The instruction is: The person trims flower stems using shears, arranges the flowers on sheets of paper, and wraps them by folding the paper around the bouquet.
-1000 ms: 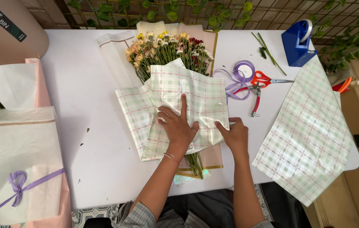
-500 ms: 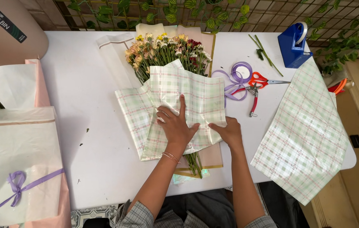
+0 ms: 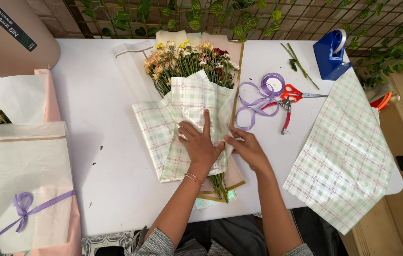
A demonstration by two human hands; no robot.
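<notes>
A bunch of small mixed flowers (image 3: 189, 64) lies on the white table (image 3: 101, 123), wrapped in green-and-pink plaid paper (image 3: 187, 114) over a beige sheet. My left hand (image 3: 201, 144) presses flat on the plaid wrap, fingers spread. My right hand (image 3: 246, 149) rests at the wrap's right edge, fingertips touching the fold beside the left hand. Green stems (image 3: 220, 187) stick out below the wrap toward me.
Purple ribbon (image 3: 258, 97) and red-handled scissors (image 3: 294, 95) lie right of the bouquet. A blue tape dispenser (image 3: 332, 54) stands at the back right. A loose plaid sheet (image 3: 343, 151) overhangs the right edge. Wrapped white paper with a purple bow (image 3: 23, 185) sits left.
My right hand has slid left along the wrap's edge until it is next to my left hand. The left hand stays pressed on the paper.
</notes>
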